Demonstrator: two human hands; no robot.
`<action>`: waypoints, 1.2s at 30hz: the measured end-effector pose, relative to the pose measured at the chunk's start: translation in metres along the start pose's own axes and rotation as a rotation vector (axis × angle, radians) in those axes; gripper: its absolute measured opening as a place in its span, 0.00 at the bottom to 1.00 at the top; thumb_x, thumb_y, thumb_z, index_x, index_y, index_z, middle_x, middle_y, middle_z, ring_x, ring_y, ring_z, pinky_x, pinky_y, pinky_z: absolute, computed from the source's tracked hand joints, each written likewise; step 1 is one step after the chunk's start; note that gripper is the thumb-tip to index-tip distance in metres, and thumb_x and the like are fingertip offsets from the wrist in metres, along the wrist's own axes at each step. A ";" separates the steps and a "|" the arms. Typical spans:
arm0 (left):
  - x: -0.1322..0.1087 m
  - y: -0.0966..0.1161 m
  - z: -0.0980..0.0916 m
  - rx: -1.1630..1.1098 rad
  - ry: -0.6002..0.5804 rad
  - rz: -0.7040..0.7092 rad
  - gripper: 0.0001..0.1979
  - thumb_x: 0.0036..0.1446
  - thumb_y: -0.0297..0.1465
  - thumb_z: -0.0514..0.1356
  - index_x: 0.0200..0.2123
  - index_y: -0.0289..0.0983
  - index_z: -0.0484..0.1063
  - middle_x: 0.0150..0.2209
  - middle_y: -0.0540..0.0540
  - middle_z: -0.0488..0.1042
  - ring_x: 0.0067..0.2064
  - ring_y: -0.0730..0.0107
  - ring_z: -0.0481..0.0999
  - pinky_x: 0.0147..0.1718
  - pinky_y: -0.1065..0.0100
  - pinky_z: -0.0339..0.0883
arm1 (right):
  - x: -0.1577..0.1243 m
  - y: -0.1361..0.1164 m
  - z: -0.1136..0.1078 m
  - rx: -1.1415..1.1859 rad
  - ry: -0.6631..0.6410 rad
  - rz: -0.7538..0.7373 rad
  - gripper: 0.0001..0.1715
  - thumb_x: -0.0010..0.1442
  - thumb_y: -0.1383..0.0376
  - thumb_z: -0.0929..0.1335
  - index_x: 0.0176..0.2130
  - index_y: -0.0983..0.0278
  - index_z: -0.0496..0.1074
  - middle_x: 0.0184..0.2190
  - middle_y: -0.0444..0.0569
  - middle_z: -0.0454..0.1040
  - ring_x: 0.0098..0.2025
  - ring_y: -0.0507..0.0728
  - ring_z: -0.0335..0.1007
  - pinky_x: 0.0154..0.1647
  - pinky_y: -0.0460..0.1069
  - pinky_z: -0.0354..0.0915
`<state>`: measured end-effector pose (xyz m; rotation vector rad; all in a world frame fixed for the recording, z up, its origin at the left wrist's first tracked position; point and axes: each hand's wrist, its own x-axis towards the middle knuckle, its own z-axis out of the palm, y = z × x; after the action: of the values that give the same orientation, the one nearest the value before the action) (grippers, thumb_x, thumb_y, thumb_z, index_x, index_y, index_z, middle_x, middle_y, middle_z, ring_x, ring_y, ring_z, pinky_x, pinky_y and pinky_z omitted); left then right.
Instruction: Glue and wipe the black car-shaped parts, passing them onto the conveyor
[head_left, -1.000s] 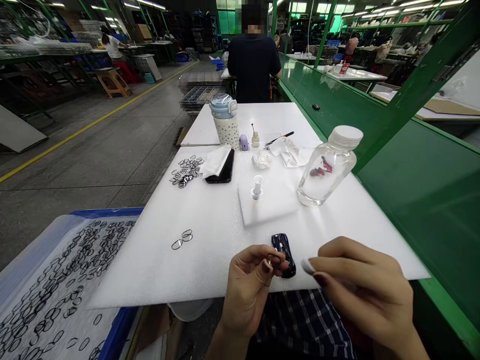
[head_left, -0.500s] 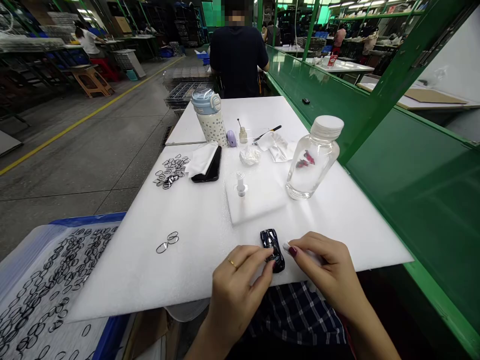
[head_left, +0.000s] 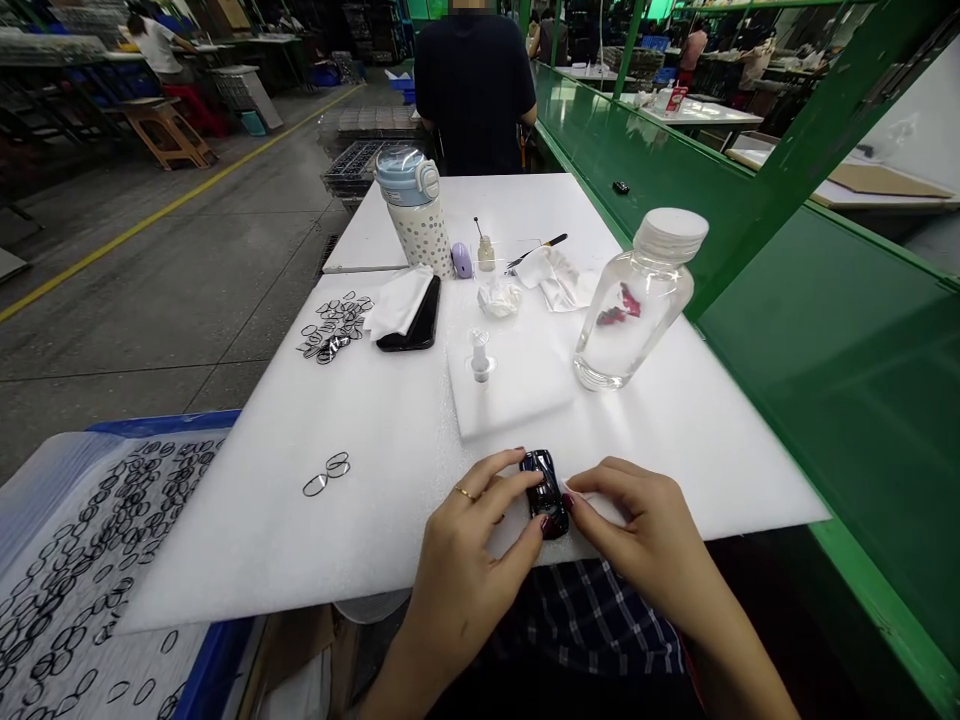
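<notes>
Left hand and right hand meet at the near edge of the white foam-covered bench. Between them lies a small glossy black part, flat on the foam. Left hand: thumb and forefinger closed narrow on the part's left side, ring on one finger. Right hand: fingertips touch the part's right side and pinch a small white piece; what that piece is, cannot tell.

Just behind the part: a white foam pad w/ a small white stud upright on it. Right of pad: clear plastic bottle, white cap, tilted, red items inside. Left of hands, well apart: two thin oval rings on the foam. Further back: heap of same rings, black phone under a white cloth, dotted drinking bottle w/ blue lid, crumpled tissue.

Lower left, beside bench: blue bin w/ a clear sheet covered in many rings. Far end: a person in a dark shirt, back turned.
</notes>
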<state>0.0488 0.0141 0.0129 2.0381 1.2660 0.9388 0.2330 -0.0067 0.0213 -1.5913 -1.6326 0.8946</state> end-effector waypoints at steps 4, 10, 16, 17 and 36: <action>0.001 0.000 0.003 0.013 0.000 -0.018 0.15 0.55 0.25 0.61 0.46 0.43 0.74 0.54 0.47 0.73 0.50 0.60 0.75 0.52 0.54 0.71 | 0.000 0.001 0.001 -0.010 -0.003 -0.014 0.05 0.60 0.64 0.68 0.36 0.61 0.75 0.30 0.42 0.73 0.31 0.51 0.69 0.31 0.47 0.61; 0.002 0.002 0.003 0.011 -0.006 -0.038 0.14 0.55 0.25 0.61 0.45 0.43 0.74 0.53 0.47 0.73 0.50 0.59 0.75 0.52 0.53 0.71 | 0.001 0.000 0.002 -0.019 0.003 -0.007 0.05 0.60 0.63 0.68 0.35 0.61 0.75 0.30 0.43 0.73 0.31 0.52 0.68 0.31 0.48 0.60; 0.004 0.002 0.001 -0.013 -0.027 -0.081 0.15 0.54 0.24 0.61 0.44 0.44 0.74 0.53 0.48 0.73 0.49 0.60 0.75 0.51 0.53 0.72 | 0.001 -0.001 0.002 -0.015 0.007 0.002 0.06 0.61 0.63 0.67 0.34 0.61 0.74 0.30 0.43 0.73 0.31 0.52 0.69 0.31 0.48 0.60; 0.004 0.002 0.000 -0.018 -0.030 -0.092 0.15 0.54 0.24 0.61 0.44 0.44 0.74 0.53 0.48 0.73 0.49 0.60 0.75 0.51 0.53 0.72 | 0.001 -0.001 0.002 -0.008 -0.002 0.008 0.06 0.61 0.62 0.67 0.34 0.61 0.74 0.30 0.43 0.73 0.31 0.52 0.69 0.32 0.48 0.60; 0.021 -0.001 -0.017 0.075 -0.376 0.083 0.33 0.49 0.28 0.69 0.57 0.51 0.66 0.62 0.48 0.65 0.63 0.50 0.61 0.58 0.45 0.62 | -0.012 0.012 -0.002 0.073 0.390 -0.158 0.05 0.62 0.66 0.67 0.34 0.62 0.73 0.27 0.45 0.70 0.28 0.53 0.65 0.27 0.48 0.60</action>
<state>0.0413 0.0349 0.0276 2.2096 1.0324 0.5133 0.2410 -0.0187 0.0120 -1.4552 -1.4085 0.5161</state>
